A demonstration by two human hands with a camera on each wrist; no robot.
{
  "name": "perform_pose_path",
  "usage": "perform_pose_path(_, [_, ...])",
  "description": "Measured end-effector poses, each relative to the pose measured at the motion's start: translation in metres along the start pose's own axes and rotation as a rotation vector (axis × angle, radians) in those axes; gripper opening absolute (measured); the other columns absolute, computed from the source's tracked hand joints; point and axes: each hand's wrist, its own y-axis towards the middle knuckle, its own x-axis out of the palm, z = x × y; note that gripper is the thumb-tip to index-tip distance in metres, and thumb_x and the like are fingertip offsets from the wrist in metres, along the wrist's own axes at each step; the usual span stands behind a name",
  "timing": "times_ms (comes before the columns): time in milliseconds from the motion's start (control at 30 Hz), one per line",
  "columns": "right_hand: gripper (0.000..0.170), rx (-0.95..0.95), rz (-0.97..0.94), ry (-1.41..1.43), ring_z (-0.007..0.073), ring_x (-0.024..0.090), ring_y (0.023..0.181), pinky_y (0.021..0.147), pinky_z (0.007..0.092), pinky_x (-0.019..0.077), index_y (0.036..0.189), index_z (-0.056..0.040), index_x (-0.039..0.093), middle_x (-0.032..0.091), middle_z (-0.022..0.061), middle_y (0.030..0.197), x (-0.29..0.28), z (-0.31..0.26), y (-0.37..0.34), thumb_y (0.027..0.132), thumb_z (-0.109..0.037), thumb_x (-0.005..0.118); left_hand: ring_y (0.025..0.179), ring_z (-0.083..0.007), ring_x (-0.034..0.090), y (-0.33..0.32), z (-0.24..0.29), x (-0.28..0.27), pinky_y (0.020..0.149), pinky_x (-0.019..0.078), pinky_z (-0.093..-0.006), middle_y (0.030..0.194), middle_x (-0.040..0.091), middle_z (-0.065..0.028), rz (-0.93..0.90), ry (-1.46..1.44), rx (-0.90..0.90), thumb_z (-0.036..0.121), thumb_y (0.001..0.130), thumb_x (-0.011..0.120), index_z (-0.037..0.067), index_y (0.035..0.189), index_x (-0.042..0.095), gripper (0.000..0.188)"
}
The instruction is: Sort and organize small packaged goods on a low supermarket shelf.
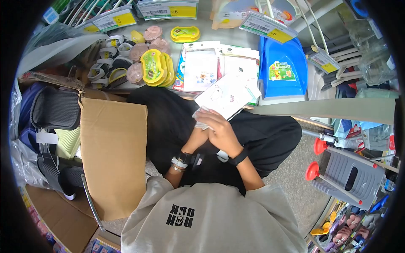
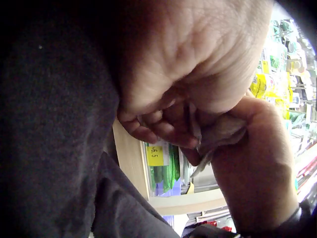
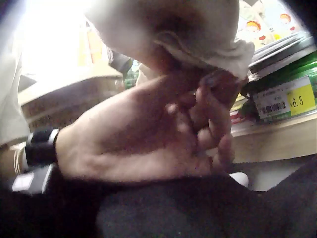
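Observation:
Both hands meet above the lap around a crumpled white cloth or tissue point(image 1: 201, 119) point(image 2: 225, 130) point(image 3: 218, 54). My right hand point(image 1: 224, 134) point(image 2: 257, 163) point(image 3: 168, 25) lies over the front of the left and grips the white piece. My left hand point(image 1: 196, 139) point(image 2: 198, 54) point(image 3: 133, 134) is close beneath it, fingers curled against the same piece; part of it is hidden by the right hand in the head view. Just beyond the hands, a white printed packet point(image 1: 228, 96) rests tilted over other packets point(image 1: 200, 69) at the shelf edge.
A blue dustpan point(image 1: 284, 69) stands right of the packets, with yellow packs point(image 1: 155, 67) and rolled straps point(image 1: 120, 63) to their left. A cardboard box point(image 1: 114, 156) is beside the left leg. Price labels point(image 1: 270, 27) hang along the shelf. Grey folded stools point(image 1: 350, 173) lie at right.

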Motion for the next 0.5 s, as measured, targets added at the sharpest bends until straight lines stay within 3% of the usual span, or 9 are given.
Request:
perform_pose_path(67, [0.047,0.064,0.002,0.119,0.0306,0.056,0.119,0.105,0.0382,0.0387,0.11,-0.0023,0.064,0.064,0.0162,0.117,-0.018,-0.005,0.006,0.071,0.013,0.044,0.084,-0.0096,0.059,0.001,0.008,-0.005,0.073,0.046,-0.0244,0.092,0.066,-0.0049,-0.123,-0.189,-0.228,0.013,0.096,0.053,-0.002,0.111,0.059,0.022])
perform_pose_path(100, [0.045,0.085,0.087,0.107,0.0309,0.057,0.118,0.104,0.0371,0.0402,0.109,-0.0015,0.064,0.064,0.0167,0.117,-0.03,-0.005,0.014,0.072,0.014,0.044,0.08,-0.008,0.058,0.012,0.044,-0.006,0.071,0.0456,-0.023,0.092,0.068,-0.0062,-0.175,-0.158,-0.339,0.017,0.099,0.051,-0.002,0.11,0.059,0.023])
perform_pose_path(133, [0.044,0.106,0.173,0.096,0.0312,0.058,0.116,0.102,0.0359,0.0417,0.107,-0.0008,0.065,0.064,0.0171,0.116,-0.043,-0.005,0.022,0.072,0.014,0.043,0.078,-0.0078,0.06,0.013,0.039,-0.001,0.069,0.0451,-0.0217,0.089,0.068,-0.0072,-0.161,-0.286,-0.252,0.02,0.1,0.05,-0.003,0.106,0.059,0.025])
perform_pose_path(267, [0.045,0.011,0.496,-0.19,0.0339,0.054,0.122,0.104,0.0375,0.0397,0.109,0.0024,0.063,0.062,0.0203,0.12,-0.081,0.019,0.056,0.073,0.017,0.041,0.076,-0.0079,0.056,0.01,0.03,0.001,0.07,0.0444,-0.0228,0.092,0.068,-0.0089,-0.164,-0.305,-0.276,0.021,0.102,0.047,-0.004,0.106,0.058,0.028])
perform_pose_path(333, [0.048,0.046,0.449,-0.245,0.0326,0.052,0.125,0.108,0.0368,0.0365,0.115,0.0027,0.061,0.06,0.0188,0.124,-0.08,0.032,0.063,0.074,0.016,0.041,0.078,-0.0082,0.057,0.011,0.029,0.002,0.071,0.0446,-0.0228,0.092,0.068,-0.0094,-0.169,-0.307,-0.273,0.021,0.102,0.046,-0.004,0.106,0.058,0.028])
perform_pose_path(400, [0.051,-0.012,0.3,-0.271,0.0333,0.05,0.126,0.109,0.0389,0.036,0.12,0.003,0.057,0.057,0.0194,0.128,-0.062,0.044,0.058,0.073,0.017,0.042,0.079,-0.0084,0.057,0.01,0.03,0.001,0.072,0.0447,-0.0227,0.092,0.068,-0.0092,-0.172,-0.301,-0.275,0.021,0.102,0.046,-0.003,0.106,0.058,0.027])
perform_pose_path(467, [0.054,-0.15,0.14,-0.549,0.033,0.047,0.128,0.11,0.0408,0.0351,0.123,0.0022,0.055,0.055,0.0195,0.13,-0.04,0.04,0.051,0.072,0.016,0.043,0.081,-0.0086,0.059,0.011,0.032,0.0,0.072,0.045,-0.0227,0.094,0.068,-0.0093,-0.183,-0.285,-0.263,0.019,0.102,0.045,-0.004,0.107,0.058,0.026])
perform_pose_path(500, [0.053,-0.142,0.12,-0.489,0.0334,0.046,0.128,0.11,0.0414,0.0348,0.122,0.0022,0.056,0.055,0.0196,0.129,-0.03,0.033,0.047,0.072,0.016,0.044,0.082,-0.0087,0.06,0.011,0.032,-0.001,0.073,0.0452,-0.0227,0.094,0.068,-0.0093,-0.189,-0.277,-0.26,0.018,0.102,0.045,-0.004,0.107,0.058,0.025])
